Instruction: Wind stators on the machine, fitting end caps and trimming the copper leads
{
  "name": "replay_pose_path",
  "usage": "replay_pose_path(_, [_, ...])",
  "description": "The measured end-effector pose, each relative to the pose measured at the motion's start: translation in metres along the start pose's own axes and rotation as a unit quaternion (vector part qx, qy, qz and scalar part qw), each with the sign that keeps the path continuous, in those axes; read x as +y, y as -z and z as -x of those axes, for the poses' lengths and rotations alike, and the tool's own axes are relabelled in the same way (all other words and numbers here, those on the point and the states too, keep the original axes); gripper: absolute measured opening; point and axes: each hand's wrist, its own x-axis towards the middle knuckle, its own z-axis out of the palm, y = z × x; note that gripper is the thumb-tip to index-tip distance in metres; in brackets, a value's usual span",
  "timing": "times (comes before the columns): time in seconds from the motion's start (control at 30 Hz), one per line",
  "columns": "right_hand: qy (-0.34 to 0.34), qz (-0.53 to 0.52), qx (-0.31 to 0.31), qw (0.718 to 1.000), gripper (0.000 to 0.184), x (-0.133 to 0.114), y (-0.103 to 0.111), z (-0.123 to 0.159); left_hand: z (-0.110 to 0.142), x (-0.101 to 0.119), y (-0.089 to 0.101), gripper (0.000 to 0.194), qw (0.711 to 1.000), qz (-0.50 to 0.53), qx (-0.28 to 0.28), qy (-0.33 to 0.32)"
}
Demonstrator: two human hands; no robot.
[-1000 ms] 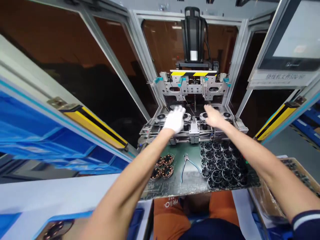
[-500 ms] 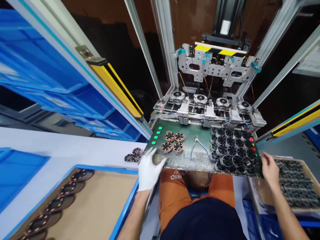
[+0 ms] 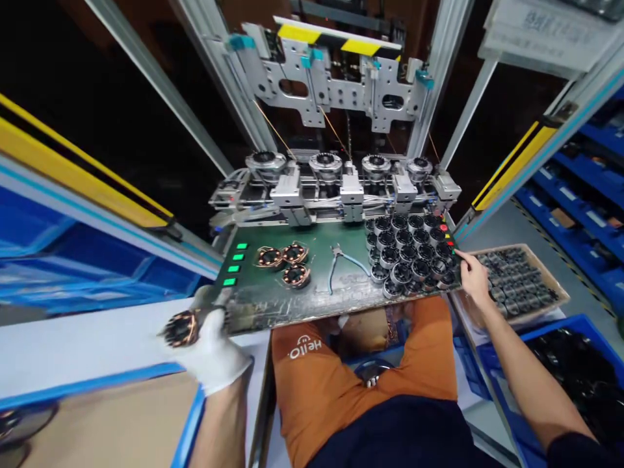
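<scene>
My left hand point(image 3: 212, 348), in a white glove, is closed round a copper-wound stator point(image 3: 180, 328) and holds it just left of the green work plate point(image 3: 312, 296). Three more wound stators point(image 3: 285, 263) lie on the plate's left half. My bare right hand point(image 3: 472, 278) reaches to the plate's right edge, its forefinger stretched out against the red and green buttons point(image 3: 447, 237); nothing is in it. Several unwound black stators point(image 3: 409, 257) stand packed together on the plate's right half.
Blue-handled cutters point(image 3: 338, 260) lie mid-plate. Behind stands the winding machine with several fixtures point(image 3: 324, 166) and a metal head point(image 3: 331, 81). A cardboard box of stators point(image 3: 517, 283) sits at right, a blue tray with a cardboard liner point(image 3: 112, 416) at lower left. Yellow light curtains flank the opening.
Both hands drew back from the machine fixtures. The left hand went down to the plate's left edge and now holds a wound stator; the right hand moved to the buttons at the right edge.
</scene>
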Motion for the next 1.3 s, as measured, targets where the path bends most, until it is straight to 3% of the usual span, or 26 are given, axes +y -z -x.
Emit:
replay_pose_path(0.07, [0.028,0.009,-0.002,1.0,0.028,-0.008,0.011,-0.007,0.022,0.02,0.005,0.034,0.989,0.124,0.056,0.05])
replay_pose_path(0.13, [0.062,0.013,0.002,0.998,0.028,-0.024,0.03,-0.014,0.049,0.047,0.006,0.025,0.961,0.249,0.052,0.109])
replay_pose_path(0.23, [0.117,0.001,0.033,0.993,0.03,-0.071,0.068,-0.01,0.087,0.095,0.004,0.049,0.911,0.384,-0.067,0.138])
replay_pose_path(0.33, [0.214,-0.058,0.041,0.974,0.044,-0.146,0.106,0.023,0.113,0.137,0.001,0.063,0.849,0.474,-0.183,0.145])
replay_pose_path(0.37, [0.306,-0.099,0.025,0.946,0.053,-0.173,0.117,0.037,0.119,0.148,0.0,0.066,0.832,0.49,-0.211,0.15])
replay_pose_path(0.43, [0.489,-0.149,-0.031,0.859,0.066,-0.221,0.132,0.063,0.128,0.165,-0.001,0.066,0.81,0.501,-0.263,0.152])
replay_pose_path(0.5, [0.521,-0.151,-0.105,0.833,0.062,-0.25,0.14,0.077,0.135,0.177,0.0,0.058,0.795,0.498,-0.317,0.14])
replay_pose_path(0.6, [0.525,-0.112,-0.128,0.834,0.05,-0.254,0.144,0.082,0.142,0.189,0.003,0.053,0.766,0.493,-0.39,0.132])
replay_pose_path(0.67, [0.542,-0.103,-0.135,0.823,0.045,-0.242,0.146,0.086,0.146,0.194,0.006,0.055,0.774,0.477,-0.397,0.125])
replay_pose_path(0.77, [0.501,-0.231,-0.178,0.815,0.026,-0.233,0.145,0.108,0.149,0.194,0.007,0.039,0.864,0.384,-0.319,0.061])
replay_pose_path(0.83, [0.382,-0.43,-0.229,0.786,0.022,-0.241,0.139,0.132,0.153,0.192,0.003,0.034,0.906,0.332,-0.264,0.016])
replay_pose_path(0.87, [0.293,-0.532,-0.25,0.754,0.026,-0.249,0.133,0.145,0.156,0.191,0.0,0.035,0.908,0.342,-0.241,0.001])
replay_pose_path(0.93, [0.141,-0.669,-0.254,0.685,0.031,-0.264,0.118,0.166,0.164,0.191,-0.009,0.041,0.873,0.435,-0.22,-0.005])
replay_pose_path(0.97, [0.116,-0.691,-0.235,0.673,0.032,-0.27,0.109,0.175,0.169,0.192,-0.015,0.044,0.838,0.502,-0.212,0.01])
replay_pose_path(1.0, [0.132,-0.687,-0.21,0.683,0.03,-0.274,0.1,0.183,0.174,0.193,-0.02,0.047,0.797,0.569,-0.2,0.038])
replay_pose_path(1.07, [0.228,-0.635,-0.154,0.721,0.021,-0.273,0.082,0.194,0.18,0.196,-0.031,0.048,0.719,0.657,-0.185,0.126])
replay_pose_path(1.1, [0.267,-0.604,-0.134,0.739,0.016,-0.268,0.075,0.198,0.179,0.196,-0.036,0.046,0.698,0.672,-0.182,0.166])
replay_pose_path(1.13, [0.281,-0.579,-0.127,0.755,0.013,-0.261,0.069,0.2,0.176,0.193,-0.04,0.041,0.702,0.665,-0.175,0.183])
replay_pose_path(1.17, [0.269,-0.563,-0.132,0.77,0.014,-0.253,0.065,0.201,0.17,0.188,-0.043,0.038,0.726,0.643,-0.167,0.177])
replay_pose_path(1.23, [0.211,-0.538,-0.174,0.797,0.022,-0.237,0.062,0.198,0.154,0.172,-0.045,0.04,0.799,0.574,-0.135,0.116])
replay_pose_path(1.3, [0.149,-0.512,-0.233,0.813,0.028,-0.228,0.064,0.188,0.138,0.152,-0.043,0.044,0.882,0.462,-0.092,0.013])
